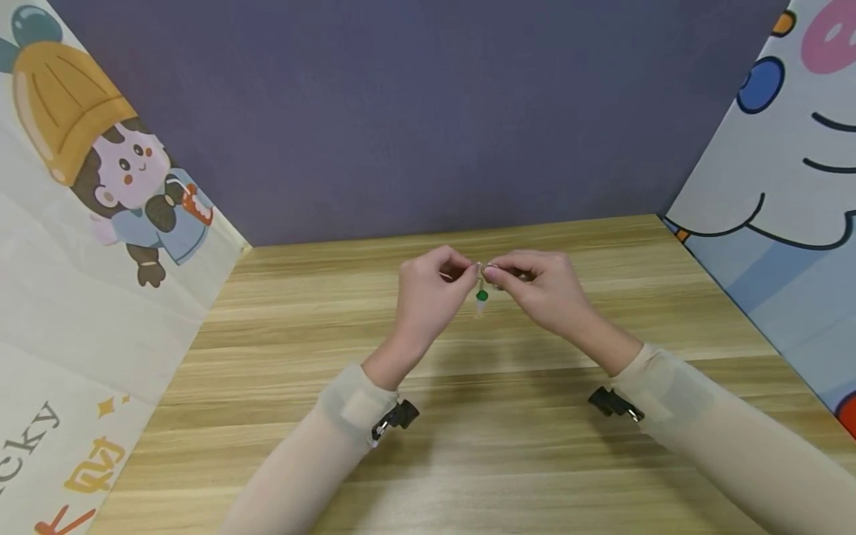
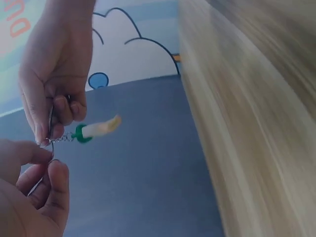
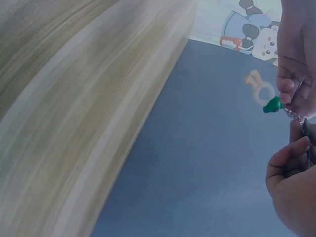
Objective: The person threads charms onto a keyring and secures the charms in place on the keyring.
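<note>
I pinch a thin metal key ring [image 1: 487, 267] between left hand [image 1: 428, 291] and right hand [image 1: 540, 290] above the wooden table [image 1: 508, 446], its light green-and-cream charm [image 1: 481, 299] dangling; springy, slippery wire, best held at the ring.

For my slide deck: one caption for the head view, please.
Left hand and right hand pinch a metal ring with a green-capped charm above a wooden table.

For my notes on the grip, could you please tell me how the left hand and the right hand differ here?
The left hand comes in from the left; the right hand from the right. The right hand's forearm crosses more of the table. Both pinch the metal ring, with its green charm dangling between them.
</note>
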`<action>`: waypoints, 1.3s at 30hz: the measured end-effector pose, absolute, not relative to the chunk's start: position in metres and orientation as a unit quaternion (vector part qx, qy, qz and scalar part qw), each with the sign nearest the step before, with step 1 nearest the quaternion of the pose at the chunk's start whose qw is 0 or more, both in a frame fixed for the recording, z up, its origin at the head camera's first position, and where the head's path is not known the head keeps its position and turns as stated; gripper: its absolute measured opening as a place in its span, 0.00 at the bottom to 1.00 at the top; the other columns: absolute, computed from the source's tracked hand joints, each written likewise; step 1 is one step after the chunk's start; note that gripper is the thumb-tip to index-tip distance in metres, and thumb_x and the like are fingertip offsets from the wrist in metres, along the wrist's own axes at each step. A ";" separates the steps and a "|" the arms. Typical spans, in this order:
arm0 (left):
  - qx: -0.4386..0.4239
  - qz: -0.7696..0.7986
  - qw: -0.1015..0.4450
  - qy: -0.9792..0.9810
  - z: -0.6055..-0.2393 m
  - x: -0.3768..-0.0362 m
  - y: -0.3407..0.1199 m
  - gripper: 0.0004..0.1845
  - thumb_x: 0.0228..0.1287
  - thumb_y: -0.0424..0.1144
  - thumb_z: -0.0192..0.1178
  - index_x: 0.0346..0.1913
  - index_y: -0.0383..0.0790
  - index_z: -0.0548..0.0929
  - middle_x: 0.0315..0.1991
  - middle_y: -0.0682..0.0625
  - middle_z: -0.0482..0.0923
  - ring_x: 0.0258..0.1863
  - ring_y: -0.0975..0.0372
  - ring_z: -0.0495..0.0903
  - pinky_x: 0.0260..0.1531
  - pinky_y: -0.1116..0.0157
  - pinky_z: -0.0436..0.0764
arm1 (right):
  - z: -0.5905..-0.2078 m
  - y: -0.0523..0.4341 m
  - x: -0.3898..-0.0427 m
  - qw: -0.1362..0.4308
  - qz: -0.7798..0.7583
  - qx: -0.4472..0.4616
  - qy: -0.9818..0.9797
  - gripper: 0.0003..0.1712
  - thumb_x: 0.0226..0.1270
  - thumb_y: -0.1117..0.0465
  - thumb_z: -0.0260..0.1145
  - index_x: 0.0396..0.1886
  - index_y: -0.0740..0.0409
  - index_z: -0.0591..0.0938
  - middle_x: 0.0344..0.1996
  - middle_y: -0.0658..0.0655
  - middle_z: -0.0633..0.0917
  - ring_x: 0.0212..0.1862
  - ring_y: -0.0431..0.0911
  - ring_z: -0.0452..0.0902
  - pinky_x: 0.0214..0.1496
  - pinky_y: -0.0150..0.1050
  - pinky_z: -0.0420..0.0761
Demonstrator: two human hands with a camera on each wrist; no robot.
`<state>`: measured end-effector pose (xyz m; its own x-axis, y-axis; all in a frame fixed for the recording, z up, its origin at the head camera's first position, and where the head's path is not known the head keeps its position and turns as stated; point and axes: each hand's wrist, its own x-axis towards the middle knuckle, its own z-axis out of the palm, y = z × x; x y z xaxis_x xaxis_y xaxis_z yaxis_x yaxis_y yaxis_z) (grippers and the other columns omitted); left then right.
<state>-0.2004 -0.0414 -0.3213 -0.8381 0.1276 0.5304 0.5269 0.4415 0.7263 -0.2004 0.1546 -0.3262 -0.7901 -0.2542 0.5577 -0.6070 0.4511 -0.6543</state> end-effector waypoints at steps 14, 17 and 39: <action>-0.335 -0.312 0.322 -0.829 -0.318 -0.202 -0.049 0.06 0.69 0.28 0.66 0.36 0.35 0.92 0.33 0.45 0.91 0.29 0.61 0.87 0.32 0.72 0.86 | -0.324 0.161 -0.207 0.234 0.380 0.353 -0.822 0.06 0.68 0.69 0.75 0.42 0.59 0.94 0.38 0.56 0.94 0.35 0.44 0.90 0.39 0.23 0.86; -0.334 -0.338 0.312 -0.822 -0.317 -0.202 -0.049 0.06 0.68 0.27 0.66 0.35 0.34 0.92 0.31 0.45 0.91 0.27 0.61 0.87 0.30 0.72 0.86 | -0.326 0.161 -0.209 0.253 0.376 0.383 -0.805 0.07 0.65 0.71 0.76 0.41 0.59 0.94 0.36 0.55 0.94 0.34 0.43 0.90 0.40 0.19 0.84; -0.380 -0.334 0.300 -0.809 -0.316 -0.204 -0.055 0.03 0.72 0.30 0.68 0.42 0.36 0.91 0.39 0.46 0.92 0.33 0.61 0.89 0.31 0.71 0.87 | -0.324 0.166 -0.209 0.257 0.399 0.404 -0.782 0.04 0.69 0.69 0.74 0.40 0.59 0.93 0.34 0.56 0.93 0.33 0.35 0.85 0.37 0.22 0.85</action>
<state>-0.2037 -0.0549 -0.3156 -0.5313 0.4137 0.7393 0.8150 0.4879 0.3126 -0.2087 0.1660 -0.3238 -0.5410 -0.4271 0.7245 -0.8372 0.3553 -0.4158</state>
